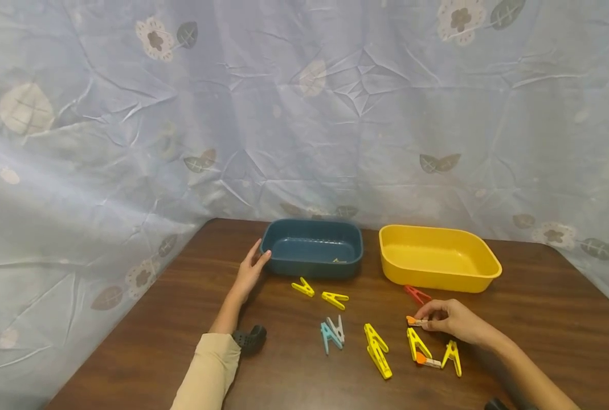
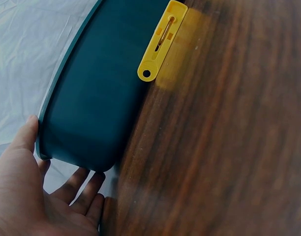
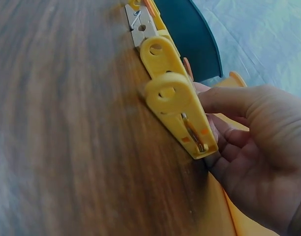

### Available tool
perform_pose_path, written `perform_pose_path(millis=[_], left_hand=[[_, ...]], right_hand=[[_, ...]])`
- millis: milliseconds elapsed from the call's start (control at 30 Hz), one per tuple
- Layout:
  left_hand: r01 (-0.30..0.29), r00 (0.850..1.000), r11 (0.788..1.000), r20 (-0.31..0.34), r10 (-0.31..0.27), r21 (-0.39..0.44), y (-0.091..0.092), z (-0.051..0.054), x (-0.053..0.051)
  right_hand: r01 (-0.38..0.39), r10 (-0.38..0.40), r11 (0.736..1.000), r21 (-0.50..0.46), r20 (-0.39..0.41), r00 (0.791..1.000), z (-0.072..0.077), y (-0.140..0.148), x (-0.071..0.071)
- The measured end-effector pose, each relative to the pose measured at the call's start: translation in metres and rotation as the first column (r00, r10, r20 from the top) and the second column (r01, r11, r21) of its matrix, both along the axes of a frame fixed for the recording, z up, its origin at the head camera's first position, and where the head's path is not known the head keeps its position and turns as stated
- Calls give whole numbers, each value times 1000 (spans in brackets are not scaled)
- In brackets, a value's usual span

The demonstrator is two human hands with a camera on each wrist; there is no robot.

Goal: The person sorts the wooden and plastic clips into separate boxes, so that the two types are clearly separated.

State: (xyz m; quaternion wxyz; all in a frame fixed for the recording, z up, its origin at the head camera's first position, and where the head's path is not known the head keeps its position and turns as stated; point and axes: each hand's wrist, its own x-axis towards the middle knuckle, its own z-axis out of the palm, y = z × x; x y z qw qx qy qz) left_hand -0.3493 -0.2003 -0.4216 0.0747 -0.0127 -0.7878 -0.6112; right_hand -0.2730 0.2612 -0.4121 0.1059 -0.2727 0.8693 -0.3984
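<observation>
My left hand (image 1: pixel 249 273) rests with extended, spread fingers against the left end of a dark blue basin (image 1: pixel 309 269). In the left wrist view the thumb lies by the basin's rim and the other fingers (image 2: pixel 74 187) are at its end wall. My right hand (image 1: pixel 453 322) pinches a small wooden clothespin with an orange ornament (image 1: pixel 412 321), just over the table. Beneath it lie yellow clothespins (image 1: pixel 418 344) and another orange-tipped wooden clothespin (image 1: pixel 429 361). A yellow clothespin (image 3: pixel 177 115) blocks most of the pinched one in the right wrist view.
A yellow basin (image 1: pixel 437 279) stands right of the blue one, with a red clothespin (image 1: pixel 416 294) in front. Yellow clothespins (image 1: pixel 336 299), a light blue clothespin (image 1: pixel 330 337), a grey clothespin (image 1: pixel 337 329) and larger yellow ones (image 1: pixel 377 351) lie mid-table. A patterned curtain (image 1: pixel 304 114) hangs behind.
</observation>
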Motion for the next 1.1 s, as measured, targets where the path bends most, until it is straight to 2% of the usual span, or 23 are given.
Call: perform_pose_path(millis=[200, 333, 433, 533, 600, 667, 900, 1100], left_hand=[[-5, 1000, 1000, 5, 5, 9, -1, 1, 1], [16, 1000, 999, 7, -16, 36, -3, 6, 2], [35, 999, 999, 11, -36, 38, -1, 16, 10], [38, 999, 999, 10, -38, 26, 5, 27, 22], [36, 999, 999, 7, -36, 17, 8, 31, 28], [34, 999, 999, 3, -34, 20, 8, 31, 28], [18, 1000, 999, -7, -18, 33, -1, 2, 3], [0, 1000, 1000, -17, 0, 16, 0, -1, 0]], right_hand=[[7, -7, 1000, -26, -36, 999, -1, -2, -1], [-16, 12, 999, -46, -88, 996, 0, -3, -1], [-21, 15, 998, -52, -106, 994, 1, -4, 0], [-16, 10, 999, -51, -105, 994, 1, -3, 1], [-12, 7, 999, -47, -106, 994, 1, -3, 2], [-12, 7, 999, -45, -116, 993, 2, -3, 2], [-20, 13, 998, -53, -131, 991, 5, -5, 3], [-10, 2, 998, -65, -116, 993, 12, -10, 3]])
